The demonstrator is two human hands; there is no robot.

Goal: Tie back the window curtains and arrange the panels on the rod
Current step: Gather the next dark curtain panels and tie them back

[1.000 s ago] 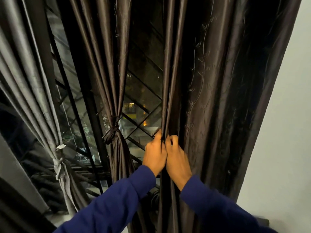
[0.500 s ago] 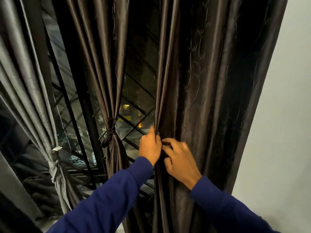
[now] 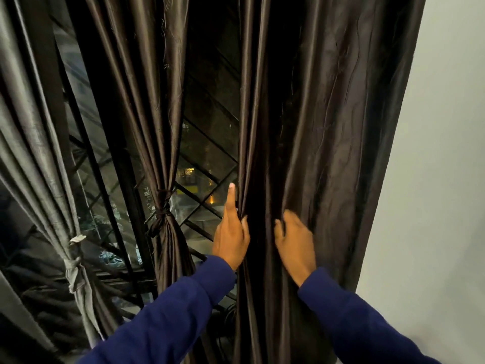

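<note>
Left hand (image 3: 231, 239) gripping loose curtain's (image 3: 322, 153) inner edge, forefinger straight up; right hand (image 3: 295, 239) (blurred) curled into its folds just beside. Left of these, two tied panels (image 3: 162, 127) (image 3: 34, 153) before grilled window (image 3: 207, 158).

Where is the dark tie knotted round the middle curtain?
The dark tie cinches the middle curtain left of centre, just left of the left hand.

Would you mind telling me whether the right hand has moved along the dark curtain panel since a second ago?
Yes. The right hand has slid rightward across the dark curtain panel, away from the left hand, which holds the panel's edge.
</note>
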